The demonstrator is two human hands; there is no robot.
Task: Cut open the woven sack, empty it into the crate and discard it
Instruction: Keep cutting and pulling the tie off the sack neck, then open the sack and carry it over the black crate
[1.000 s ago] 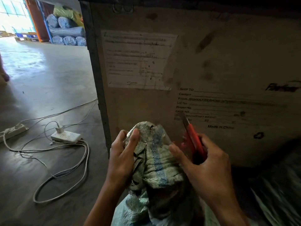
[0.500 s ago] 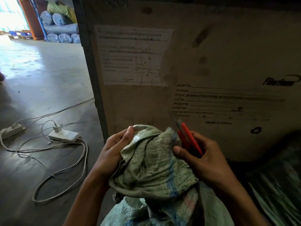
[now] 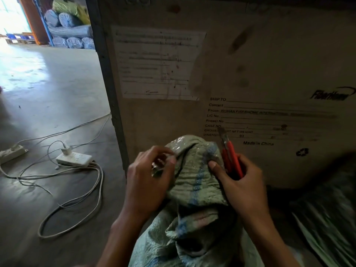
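Left hand [image 3: 148, 176] curled, fingers pinching the bunched top of the woven sack [image 3: 194, 182]. Right hand [image 3: 240, 182] wrapped round a red utility knife [image 3: 230, 157], thumb pressed onto the sack fabric just beside it. Neither hand free.

Progress, as judged: early. No cut visible in the sack and the mouth looks gathered shut. Nothing emptied, nothing discarded. Cutting step is about to start: blade is out but points up, clear of the fabric. Left to do: slit the top, tip contents into the crate, throw the sack away.

Big to small:
- **Crate [image 3: 250, 64]:** I take the tall brown board wall right behind the sack to be it. It has printed shipping lines, "Made in China", and a paper label [image 3: 158, 64] at upper left. Its opening is out of view.
- **Sack:** low centre, in front of that wall, between the two hands. Pale green weave with a blue stripe, crumpled. Top is gathered into a knob with a glossy patch, maybe tape or liner, can't tell. Body looks full below the neck, contents hidden.
- **Knife:** slim red handle, short grey blade extended, tip over the printed text.

White power strip [image 3: 74, 158] with looped cables on the concrete floor [image 3: 48, 93], well apart from the sack.
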